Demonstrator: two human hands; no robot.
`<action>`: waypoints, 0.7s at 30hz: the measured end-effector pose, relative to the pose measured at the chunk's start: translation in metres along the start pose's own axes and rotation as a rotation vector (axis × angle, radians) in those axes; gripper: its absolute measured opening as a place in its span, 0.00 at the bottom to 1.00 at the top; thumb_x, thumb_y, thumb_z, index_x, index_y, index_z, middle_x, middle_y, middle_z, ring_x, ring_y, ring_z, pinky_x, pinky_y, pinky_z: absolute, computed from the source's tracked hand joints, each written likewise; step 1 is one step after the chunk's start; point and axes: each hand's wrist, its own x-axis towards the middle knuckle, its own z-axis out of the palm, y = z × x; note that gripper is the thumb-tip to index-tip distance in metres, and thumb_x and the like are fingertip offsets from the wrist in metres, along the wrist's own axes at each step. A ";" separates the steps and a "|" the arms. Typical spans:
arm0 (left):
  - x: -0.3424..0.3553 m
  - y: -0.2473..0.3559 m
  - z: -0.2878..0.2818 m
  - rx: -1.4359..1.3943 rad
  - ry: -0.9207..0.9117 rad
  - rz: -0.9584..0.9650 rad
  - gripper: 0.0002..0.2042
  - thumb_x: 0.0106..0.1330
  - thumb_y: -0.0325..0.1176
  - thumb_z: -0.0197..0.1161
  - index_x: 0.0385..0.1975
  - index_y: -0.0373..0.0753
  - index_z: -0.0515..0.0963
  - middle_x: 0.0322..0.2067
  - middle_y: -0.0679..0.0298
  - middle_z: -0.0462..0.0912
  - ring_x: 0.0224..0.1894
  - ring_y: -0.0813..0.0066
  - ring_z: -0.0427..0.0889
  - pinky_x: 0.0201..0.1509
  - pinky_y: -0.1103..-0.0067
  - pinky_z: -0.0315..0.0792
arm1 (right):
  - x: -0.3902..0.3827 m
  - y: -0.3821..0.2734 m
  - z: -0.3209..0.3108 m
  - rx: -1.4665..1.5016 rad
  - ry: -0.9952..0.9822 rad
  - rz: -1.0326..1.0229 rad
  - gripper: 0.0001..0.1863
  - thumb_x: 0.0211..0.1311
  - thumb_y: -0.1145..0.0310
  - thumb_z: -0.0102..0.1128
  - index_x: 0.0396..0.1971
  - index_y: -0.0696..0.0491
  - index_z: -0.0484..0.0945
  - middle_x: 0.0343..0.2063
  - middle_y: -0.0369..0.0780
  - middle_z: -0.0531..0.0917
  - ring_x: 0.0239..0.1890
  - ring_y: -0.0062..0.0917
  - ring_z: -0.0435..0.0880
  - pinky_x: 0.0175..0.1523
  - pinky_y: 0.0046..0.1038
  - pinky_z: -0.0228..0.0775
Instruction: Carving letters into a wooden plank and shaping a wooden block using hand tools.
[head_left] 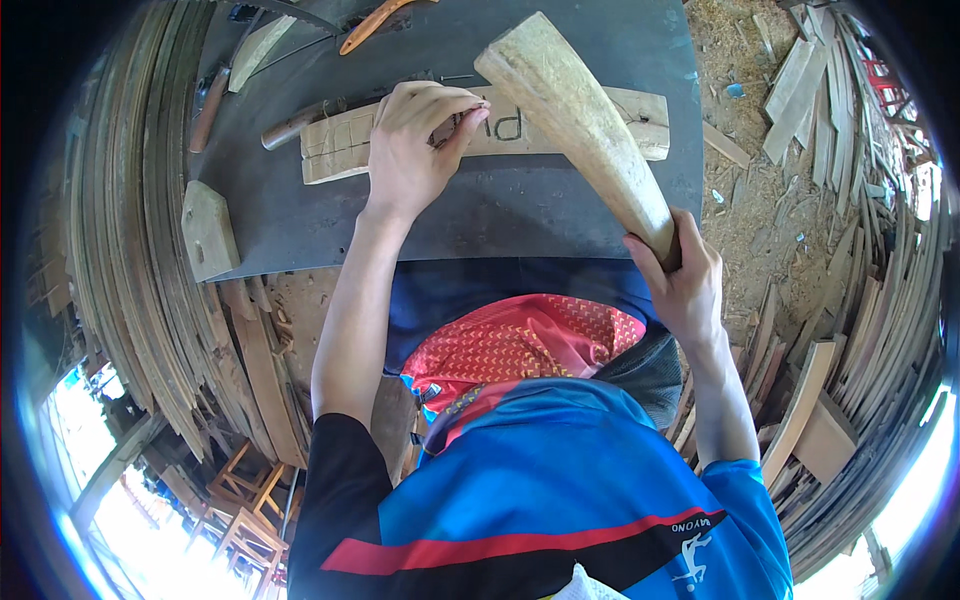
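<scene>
My left hand [425, 150] is pinched over the pale board [330, 150] with dark markings lying across the dark work surface [280, 230]; whatever is between the fingertips is too small to make out. My right hand [680, 275] grips the lower end of a thick, pale wooden club [565, 110], raised at a slant over the board's right part. A loose nail [456, 78] lies just behind the board. Beside the board's left end is a tool with a cylindrical handle [285, 130], partly hidden.
An orange-handled tool [365, 30], another wooden-handled tool [208, 110] and a wooden offcut [208, 230] lie on the work surface. Long planks [130, 250] are stacked at left. Scraps [795, 100] and shavings cover the ground at right. Wooden stools [245, 490] stand at lower left.
</scene>
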 end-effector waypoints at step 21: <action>-0.002 0.004 -0.004 0.001 -0.035 -0.083 0.04 0.61 0.33 0.74 0.33 0.45 0.87 0.37 0.74 0.88 0.45 0.68 0.83 0.51 0.71 0.77 | -0.001 0.002 -0.007 -0.228 -0.005 -0.058 0.25 0.58 0.56 0.79 0.45 0.55 0.77 0.26 0.48 0.86 0.28 0.45 0.89 0.30 0.39 0.80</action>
